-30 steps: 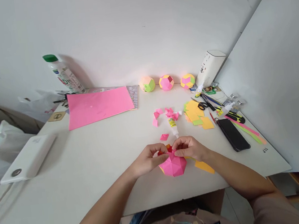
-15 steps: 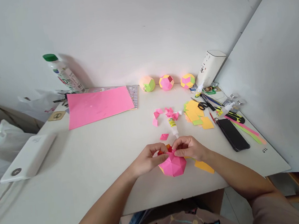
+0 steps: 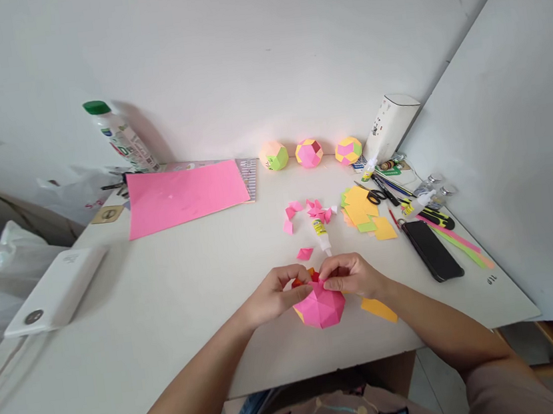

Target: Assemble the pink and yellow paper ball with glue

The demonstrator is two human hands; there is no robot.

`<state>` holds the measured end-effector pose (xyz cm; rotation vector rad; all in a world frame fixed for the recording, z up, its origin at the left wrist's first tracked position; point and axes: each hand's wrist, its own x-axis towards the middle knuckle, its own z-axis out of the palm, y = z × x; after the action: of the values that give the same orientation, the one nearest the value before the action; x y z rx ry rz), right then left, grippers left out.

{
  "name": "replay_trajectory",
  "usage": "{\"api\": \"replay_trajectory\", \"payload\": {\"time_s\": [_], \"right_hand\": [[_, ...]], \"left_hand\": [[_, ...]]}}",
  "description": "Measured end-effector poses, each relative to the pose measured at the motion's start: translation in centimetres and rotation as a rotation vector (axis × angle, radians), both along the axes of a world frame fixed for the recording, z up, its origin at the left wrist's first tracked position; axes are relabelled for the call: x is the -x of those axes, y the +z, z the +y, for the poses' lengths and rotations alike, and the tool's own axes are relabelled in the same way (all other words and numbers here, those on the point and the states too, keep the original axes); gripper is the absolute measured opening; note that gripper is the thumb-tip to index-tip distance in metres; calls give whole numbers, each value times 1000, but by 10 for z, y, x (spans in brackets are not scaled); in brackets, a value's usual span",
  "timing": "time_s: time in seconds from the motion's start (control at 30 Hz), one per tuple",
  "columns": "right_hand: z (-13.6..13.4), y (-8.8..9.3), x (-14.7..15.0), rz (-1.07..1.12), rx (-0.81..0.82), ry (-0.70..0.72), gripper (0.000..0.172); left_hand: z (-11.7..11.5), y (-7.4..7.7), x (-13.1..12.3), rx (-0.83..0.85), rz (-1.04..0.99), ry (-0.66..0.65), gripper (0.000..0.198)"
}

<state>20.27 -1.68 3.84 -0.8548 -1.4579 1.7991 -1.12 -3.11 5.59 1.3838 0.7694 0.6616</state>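
A faceted pink paper ball [image 3: 320, 309] is held near the front edge of the desk, with an opening at its top where orange and red inner sides show. My left hand [image 3: 280, 294] pinches the ball's rim on the left, thumb against the outside. On the right of the opening, my right hand [image 3: 354, 277] pinches the same rim with thumb and fingers. The two sets of fingertips nearly meet. Just beyond the hands lie a glue bottle [image 3: 321, 235] and a folded pink paper piece [image 3: 305, 254].
Several pink folded pieces [image 3: 315, 208] lie past the glue. To the right are yellow and green paper squares [image 3: 357, 207], scissors [image 3: 374, 196] and a black phone [image 3: 431, 250]. Along the wall stand three paper balls [image 3: 309, 153]. A pink sheet [image 3: 187, 196] and white power bank [image 3: 58, 291] lie left.
Both hands keep their pinch on the ball's rim with almost no movement. The whole view has shifted very slightly.
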Motion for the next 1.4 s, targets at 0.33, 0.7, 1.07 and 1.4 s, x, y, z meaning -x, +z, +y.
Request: {"api": "replay_trajectory", "payload": {"time_s": [0.33,0.7,1.07,1.4], "right_hand": [[-1,-1,0,-17,8,7,12],[-2,3,0,-33,-1,8,11],[-10,9,5,-46,-7,-34,12],[-16,10,10,15,49,-51,12]], "left_hand": [[-1,0,0,-18,17,2,20],[0,1,0,24,16,-17,20],[-1,4,-4,78,-17,-80,19],[-7,6,-8,139,-33,-54,22]]}}
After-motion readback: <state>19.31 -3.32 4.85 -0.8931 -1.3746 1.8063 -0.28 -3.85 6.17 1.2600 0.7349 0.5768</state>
